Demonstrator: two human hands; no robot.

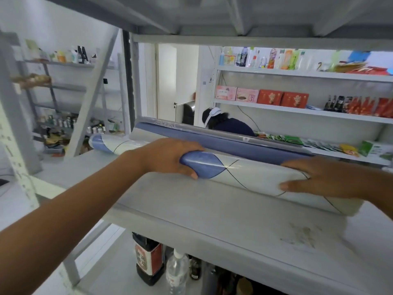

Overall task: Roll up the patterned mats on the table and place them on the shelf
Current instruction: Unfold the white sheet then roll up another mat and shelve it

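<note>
Storeroom racks all round, bottles on the far left one. Grey shelf has the rolled mat lying crossways on it. Left hand curls round its blue patch, right hand clasps the white end. Plain blue roll sits right behind, touching. Red boxes on the right rack.

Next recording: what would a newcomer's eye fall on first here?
The left hand and right hand hold a long rolled mat, white with blue diamonds, on the grey shelf in the centre. Directly behind it lies a plain blue roll. Further back, a person bends over beside stocked shelves.
</note>
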